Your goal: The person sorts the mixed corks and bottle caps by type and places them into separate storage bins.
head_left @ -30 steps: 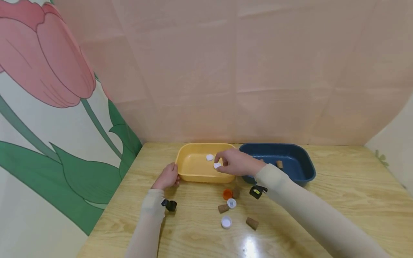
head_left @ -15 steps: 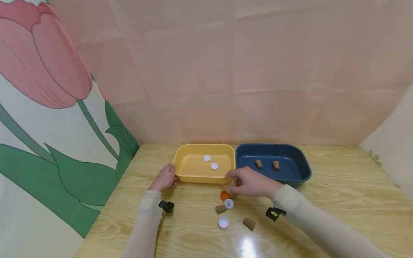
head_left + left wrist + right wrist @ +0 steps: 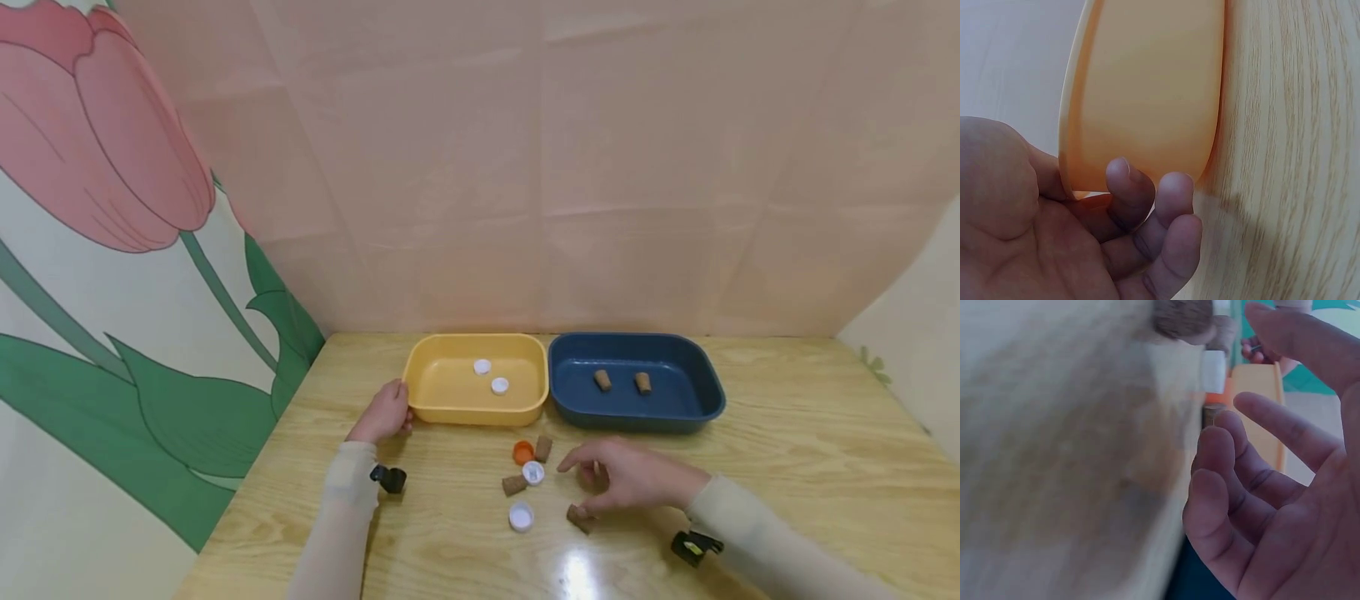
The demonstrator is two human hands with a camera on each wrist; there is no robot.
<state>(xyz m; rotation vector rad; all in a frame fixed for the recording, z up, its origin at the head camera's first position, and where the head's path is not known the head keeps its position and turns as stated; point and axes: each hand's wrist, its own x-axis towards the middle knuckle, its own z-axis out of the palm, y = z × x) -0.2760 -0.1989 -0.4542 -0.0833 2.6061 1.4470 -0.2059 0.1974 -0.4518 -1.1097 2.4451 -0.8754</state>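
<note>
My left hand (image 3: 384,412) holds the yellow tray (image 3: 476,415) at its left front corner. In the left wrist view the thumb is at the rim and the curled fingertips (image 3: 1175,190) lie against the outer wall. Over the table, my right hand (image 3: 641,477) reaches to a cork (image 3: 577,520), its thumb overlapping that cork in the head view. Thumb and fingers are spread apart with nothing between them in the right wrist view. Nearby lie a white bottle cap (image 3: 521,517), another white cap (image 3: 533,473), an orange cap (image 3: 522,452) and two more corks, one upper (image 3: 543,448), one lower (image 3: 513,485).
Two white caps (image 3: 500,386) lie inside the yellow tray. A dark blue tray (image 3: 637,422) stands right beside it, with two corks (image 3: 643,383) in it. Behind both trays a pink cloth (image 3: 480,208) hangs at the table's back edge.
My right hand has let go of a white cap in the yellow tray and moved down and right, past the orange cap, to the right-hand cork. My left hand stays on the tray.
</note>
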